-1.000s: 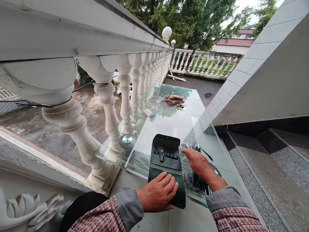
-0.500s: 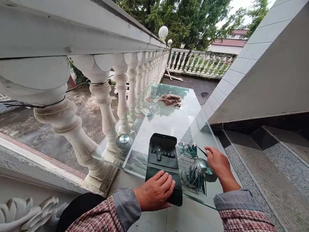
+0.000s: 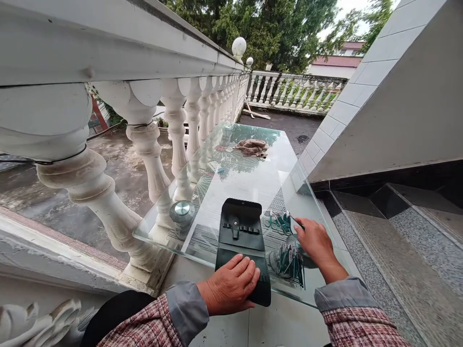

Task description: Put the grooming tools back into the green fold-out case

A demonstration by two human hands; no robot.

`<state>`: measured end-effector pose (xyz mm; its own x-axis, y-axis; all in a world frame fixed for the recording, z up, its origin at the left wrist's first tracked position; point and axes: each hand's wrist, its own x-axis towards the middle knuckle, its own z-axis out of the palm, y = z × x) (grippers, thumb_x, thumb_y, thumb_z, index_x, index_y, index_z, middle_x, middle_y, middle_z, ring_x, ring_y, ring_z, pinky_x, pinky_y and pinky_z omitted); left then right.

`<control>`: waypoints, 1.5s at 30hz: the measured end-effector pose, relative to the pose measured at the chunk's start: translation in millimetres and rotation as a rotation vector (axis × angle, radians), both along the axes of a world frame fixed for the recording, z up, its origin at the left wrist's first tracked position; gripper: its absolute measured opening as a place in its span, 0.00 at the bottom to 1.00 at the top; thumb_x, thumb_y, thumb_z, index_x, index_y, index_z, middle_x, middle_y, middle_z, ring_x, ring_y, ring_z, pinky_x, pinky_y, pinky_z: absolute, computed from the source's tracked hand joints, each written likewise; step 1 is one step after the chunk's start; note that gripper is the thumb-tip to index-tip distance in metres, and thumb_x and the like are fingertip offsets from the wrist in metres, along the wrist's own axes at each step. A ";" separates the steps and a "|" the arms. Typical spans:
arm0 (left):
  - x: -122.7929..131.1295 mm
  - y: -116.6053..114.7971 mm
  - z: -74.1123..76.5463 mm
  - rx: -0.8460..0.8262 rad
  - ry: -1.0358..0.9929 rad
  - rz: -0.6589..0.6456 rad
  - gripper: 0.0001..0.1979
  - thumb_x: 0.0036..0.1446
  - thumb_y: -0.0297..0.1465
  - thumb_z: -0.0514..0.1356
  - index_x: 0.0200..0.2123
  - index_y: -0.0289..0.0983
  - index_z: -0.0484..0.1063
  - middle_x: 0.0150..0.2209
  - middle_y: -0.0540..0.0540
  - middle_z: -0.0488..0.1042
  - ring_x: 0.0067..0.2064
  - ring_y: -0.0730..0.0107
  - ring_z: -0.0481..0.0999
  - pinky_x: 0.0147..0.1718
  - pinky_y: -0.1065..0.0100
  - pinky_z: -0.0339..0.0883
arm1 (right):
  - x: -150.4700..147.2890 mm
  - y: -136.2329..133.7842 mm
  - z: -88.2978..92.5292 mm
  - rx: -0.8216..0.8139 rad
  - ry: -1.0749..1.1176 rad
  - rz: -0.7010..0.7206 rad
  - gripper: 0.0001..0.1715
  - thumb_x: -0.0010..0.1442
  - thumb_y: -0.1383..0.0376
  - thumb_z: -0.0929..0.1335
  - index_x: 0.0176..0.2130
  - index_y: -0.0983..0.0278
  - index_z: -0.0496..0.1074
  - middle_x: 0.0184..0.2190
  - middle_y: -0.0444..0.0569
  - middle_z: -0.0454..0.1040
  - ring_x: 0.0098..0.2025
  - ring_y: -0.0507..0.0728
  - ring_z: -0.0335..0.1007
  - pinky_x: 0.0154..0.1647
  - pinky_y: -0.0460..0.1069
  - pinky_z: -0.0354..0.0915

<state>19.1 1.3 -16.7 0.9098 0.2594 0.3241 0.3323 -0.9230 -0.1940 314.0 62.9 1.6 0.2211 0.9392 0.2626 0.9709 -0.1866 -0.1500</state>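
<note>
A cloth (image 3: 251,148) is lying crumpled on the table (image 3: 249,180); balusters (image 3: 176,140) are lining its left, stairs (image 3: 415,236) are flanking its right, and trees (image 3: 267,31) are standing beyond.

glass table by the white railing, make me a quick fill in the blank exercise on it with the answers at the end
1. The person's left hand rests on the ____ (near/far) half of the open rectangular black case.
2. The person's right hand is to the ____ (left/right) of the case.
3. The crumpled brown cloth lies toward the ____ (near/far) end of the clear glass table.
4. Bulbous white balusters line the picture's ____ (left/right) side.

Missing words: near; right; far; left.
</note>
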 end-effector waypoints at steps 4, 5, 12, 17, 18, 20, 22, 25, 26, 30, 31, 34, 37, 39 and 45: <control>0.2 0.1 -0.6 0.005 -0.004 -0.004 0.31 0.60 0.45 0.50 0.56 0.24 0.58 0.55 0.31 0.62 0.56 0.50 0.62 0.58 0.51 0.53 | -16.6 -1.7 3.6 -0.007 -0.016 0.066 0.14 0.57 0.62 0.63 0.41 0.62 0.73 0.38 0.50 0.75 0.42 0.59 0.66 0.41 0.50 0.60; 0.1 0.1 -0.7 0.004 -0.003 -0.004 0.31 0.60 0.45 0.50 0.56 0.24 0.58 0.55 0.31 0.62 0.56 0.50 0.62 0.58 0.50 0.53 | -19.8 -1.3 4.3 -0.006 -0.021 0.069 0.13 0.58 0.61 0.63 0.41 0.62 0.73 0.37 0.50 0.75 0.41 0.59 0.66 0.40 0.50 0.60; 0.4 0.8 -1.8 0.012 -0.017 -0.017 0.31 0.60 0.45 0.50 0.56 0.24 0.58 0.55 0.31 0.63 0.56 0.51 0.63 0.58 0.50 0.54 | -37.0 11.6 6.0 0.005 -0.049 0.021 0.14 0.60 0.61 0.61 0.41 0.63 0.72 0.36 0.53 0.75 0.40 0.59 0.69 0.35 0.50 0.60; 1.3 1.2 -2.6 -0.005 0.007 -0.021 0.31 0.60 0.44 0.51 0.56 0.24 0.58 0.55 0.30 0.62 0.57 0.50 0.63 0.57 0.50 0.54 | -44.1 23.5 3.1 -0.001 -0.038 -0.048 0.15 0.59 0.61 0.62 0.43 0.63 0.72 0.35 0.54 0.76 0.35 0.58 0.71 0.30 0.49 0.59; 1.3 1.3 -2.4 -0.008 0.009 -0.023 0.31 0.60 0.44 0.51 0.56 0.24 0.58 0.55 0.30 0.62 0.57 0.50 0.63 0.57 0.50 0.54 | -44.4 24.9 2.3 -0.002 -0.034 -0.058 0.15 0.59 0.61 0.62 0.43 0.63 0.72 0.35 0.54 0.76 0.35 0.58 0.72 0.29 0.49 0.59; 1.0 1.2 -1.5 -0.010 0.013 -0.025 0.31 0.60 0.44 0.51 0.56 0.24 0.58 0.56 0.30 0.62 0.57 0.50 0.63 0.57 0.50 0.54 | -43.6 26.5 0.9 -0.001 -0.027 -0.070 0.15 0.59 0.61 0.62 0.43 0.63 0.72 0.35 0.54 0.76 0.34 0.58 0.72 0.29 0.48 0.59; 0.6 1.1 -0.5 -0.008 0.020 -0.026 0.31 0.61 0.44 0.50 0.56 0.24 0.58 0.56 0.30 0.62 0.57 0.50 0.63 0.57 0.50 0.54 | -42.0 26.5 0.3 0.004 -0.021 -0.073 0.16 0.59 0.61 0.61 0.43 0.64 0.71 0.35 0.54 0.76 0.34 0.58 0.72 0.29 0.49 0.59; 0.3 0.9 0.4 0.001 0.010 -0.027 0.30 0.62 0.44 0.49 0.56 0.24 0.58 0.55 0.30 0.63 0.56 0.51 0.63 0.57 0.50 0.54 | -40.5 24.7 1.7 0.025 -0.014 -0.051 0.17 0.61 0.61 0.60 0.44 0.65 0.71 0.36 0.55 0.75 0.35 0.59 0.70 0.31 0.50 0.59; 0.4 0.8 0.4 0.004 0.003 -0.026 0.30 0.62 0.44 0.48 0.55 0.24 0.58 0.55 0.31 0.63 0.56 0.51 0.63 0.57 0.50 0.54 | -40.7 24.0 2.7 0.034 -0.013 -0.030 0.17 0.61 0.61 0.60 0.44 0.66 0.71 0.36 0.55 0.75 0.36 0.59 0.70 0.32 0.50 0.60; 1.0 0.7 -1.4 -0.004 -0.002 -0.019 0.30 0.61 0.44 0.50 0.55 0.24 0.59 0.55 0.31 0.63 0.56 0.51 0.63 0.57 0.50 0.55 | -45.5 20.2 6.0 0.069 -0.014 0.116 0.16 0.60 0.60 0.62 0.45 0.64 0.71 0.39 0.53 0.73 0.43 0.59 0.65 0.41 0.51 0.60; 1.1 0.8 -2.0 -0.006 0.001 -0.018 0.30 0.60 0.44 0.51 0.55 0.24 0.58 0.55 0.31 0.63 0.57 0.50 0.63 0.57 0.50 0.55 | -47.1 19.0 5.8 0.072 -0.015 0.153 0.16 0.59 0.60 0.63 0.44 0.63 0.72 0.39 0.52 0.72 0.44 0.59 0.64 0.42 0.51 0.60; 1.0 0.8 -3.1 -0.005 0.002 -0.015 0.31 0.60 0.44 0.52 0.56 0.24 0.58 0.55 0.30 0.62 0.57 0.50 0.63 0.57 0.50 0.55 | -50.4 15.5 3.1 0.061 -0.021 0.242 0.13 0.58 0.60 0.65 0.41 0.61 0.74 0.38 0.51 0.72 0.42 0.59 0.63 0.43 0.52 0.59; 0.8 0.7 -2.6 -0.003 0.002 -0.017 0.30 0.60 0.44 0.52 0.56 0.24 0.58 0.56 0.30 0.62 0.57 0.50 0.63 0.57 0.50 0.55 | -50.1 13.0 -0.3 0.044 -0.024 0.312 0.11 0.58 0.64 0.64 0.39 0.60 0.75 0.39 0.50 0.73 0.41 0.59 0.63 0.45 0.52 0.59; 0.8 0.6 -2.0 -0.003 0.003 -0.021 0.30 0.60 0.43 0.52 0.55 0.24 0.58 0.56 0.30 0.62 0.57 0.50 0.63 0.57 0.50 0.54 | -48.7 12.0 -1.6 0.036 -0.021 0.347 0.12 0.58 0.66 0.64 0.39 0.60 0.76 0.40 0.49 0.74 0.42 0.58 0.63 0.45 0.52 0.59; 0.7 0.8 -1.8 0.022 -0.017 -0.023 0.30 0.60 0.44 0.50 0.55 0.24 0.59 0.55 0.31 0.63 0.56 0.50 0.62 0.57 0.50 0.54 | -44.5 10.9 -3.1 0.022 0.006 0.376 0.14 0.59 0.68 0.61 0.39 0.60 0.75 0.44 0.47 0.75 0.44 0.58 0.64 0.46 0.50 0.60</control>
